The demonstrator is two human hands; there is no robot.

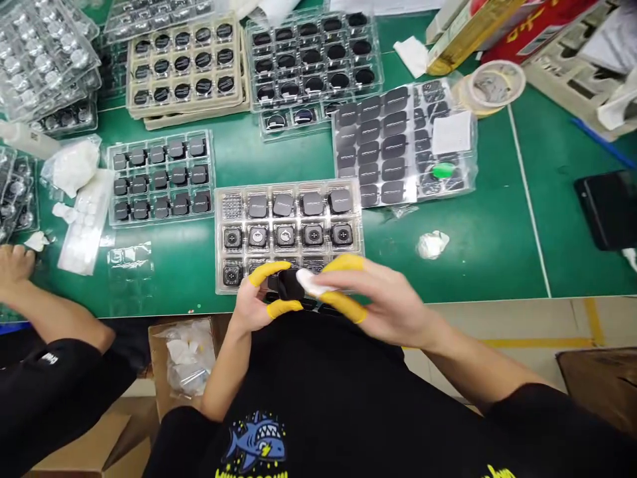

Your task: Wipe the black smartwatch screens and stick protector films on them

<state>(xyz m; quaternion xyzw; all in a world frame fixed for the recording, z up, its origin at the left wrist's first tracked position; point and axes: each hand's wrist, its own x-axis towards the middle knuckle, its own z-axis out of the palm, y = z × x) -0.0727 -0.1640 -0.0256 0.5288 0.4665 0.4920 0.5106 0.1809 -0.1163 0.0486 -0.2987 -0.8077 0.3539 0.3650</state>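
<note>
Green table, plastic tray mid-frame; apparently wiping.
With left hand, pinching dark piece just below centre; with right hand, pinching white wad at its right edge, contact unclear. Likely calling for steady hold, light strokes next.

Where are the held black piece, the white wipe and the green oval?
Black piece (pixel 289 285): head view, its dark face.
White wipe (pixel 310 282): head view, its bunched middle.
Green oval (pixel 442 170): head view, its upper face.

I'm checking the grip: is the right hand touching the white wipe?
Touching. The head view shows the right hand holding the white wipe at its fingertips, with no gap between them.
</note>
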